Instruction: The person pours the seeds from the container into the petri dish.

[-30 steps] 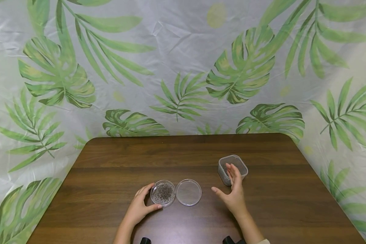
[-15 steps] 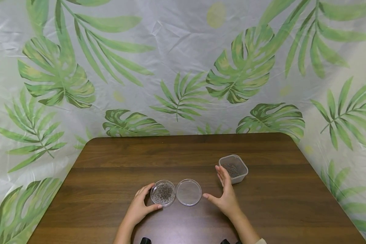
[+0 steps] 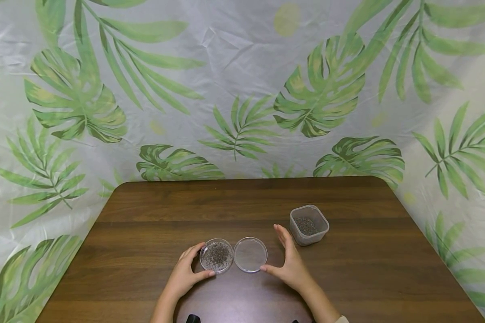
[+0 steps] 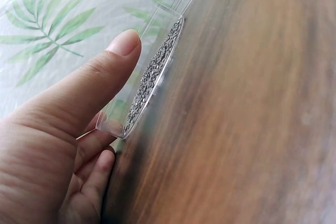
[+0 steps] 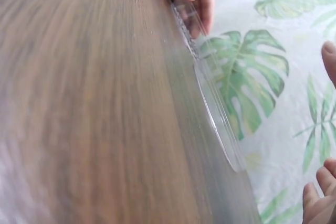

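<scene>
A round clear petri dish (image 3: pixel 204 260) with small dark granules spread over its base rests on the wooden table. My left hand (image 3: pixel 184 272) holds it from the left, thumb at the near edge and fingers at the far edge. In the left wrist view the thumb (image 4: pixel 107 69) lies along the dish's clear side wall. Touching it on the right is a second clear round dish (image 3: pixel 250 255) with no granules visible in it. My right hand (image 3: pixel 289 264) is beside that dish, fingers spread; in the right wrist view its fingertips (image 5: pixel 311 195) stand apart from the rim.
A square translucent plastic tub (image 3: pixel 310 239) with dark granules in its bottom stands behind and right of my right hand. The brown wooden table (image 3: pixel 165 206) ends at a leaf-print cloth backdrop (image 3: pixel 242 80).
My right hand has come away from above the tub, moving left and slightly nearer to the second dish. The left hand and both dishes have stayed put.
</scene>
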A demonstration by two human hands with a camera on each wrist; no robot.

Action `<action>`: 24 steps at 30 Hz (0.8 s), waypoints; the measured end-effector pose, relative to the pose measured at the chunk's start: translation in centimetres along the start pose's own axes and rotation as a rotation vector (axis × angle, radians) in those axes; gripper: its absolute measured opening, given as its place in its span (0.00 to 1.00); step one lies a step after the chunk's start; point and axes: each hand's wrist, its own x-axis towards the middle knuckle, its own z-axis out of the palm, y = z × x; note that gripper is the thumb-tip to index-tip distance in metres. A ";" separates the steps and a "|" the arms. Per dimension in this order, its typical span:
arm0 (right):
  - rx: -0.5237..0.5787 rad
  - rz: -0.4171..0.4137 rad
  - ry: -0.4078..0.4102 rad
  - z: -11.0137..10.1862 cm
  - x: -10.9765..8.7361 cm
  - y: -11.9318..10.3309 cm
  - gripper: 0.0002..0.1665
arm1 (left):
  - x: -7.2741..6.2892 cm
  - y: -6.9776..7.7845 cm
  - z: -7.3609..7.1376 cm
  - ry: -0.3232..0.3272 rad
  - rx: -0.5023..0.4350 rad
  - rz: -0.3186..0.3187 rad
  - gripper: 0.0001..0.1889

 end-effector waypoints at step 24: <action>-0.039 0.110 -0.117 2.2 -0.5 4.3 0.64 | 0.1 -0.1 0.0 -0.003 0.001 0.004 0.46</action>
